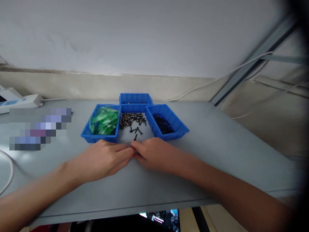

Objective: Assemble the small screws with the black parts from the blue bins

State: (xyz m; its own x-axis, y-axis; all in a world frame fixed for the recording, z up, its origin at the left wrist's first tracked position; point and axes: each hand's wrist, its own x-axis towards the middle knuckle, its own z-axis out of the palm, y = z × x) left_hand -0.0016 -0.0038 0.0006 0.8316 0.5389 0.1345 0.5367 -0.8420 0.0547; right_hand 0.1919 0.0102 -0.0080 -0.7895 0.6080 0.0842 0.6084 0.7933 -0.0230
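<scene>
My left hand (108, 159) and my right hand (153, 153) meet fingertip to fingertip over the table, in front of the blue bins. Both have their fingers pinched together, and whatever lies between them is hidden. A dark screw (135, 137) is just beyond the right fingertips. Farther back, a few loose black screws (137, 130) lie before a heap of screws (131, 120), some dark and some brassy. The left blue bin (98, 139) holds green plastic bags (106, 120). Small black pieces (163, 124) fill part of the right blue bin (178, 125).
A third blue bin (135, 98) stands at the back near the wall. A white power strip (21, 101) and a blurred-out item (43, 129) are on the left. One white cable (8, 174) curves at the left edge. A metal frame post (241, 74) rises at right.
</scene>
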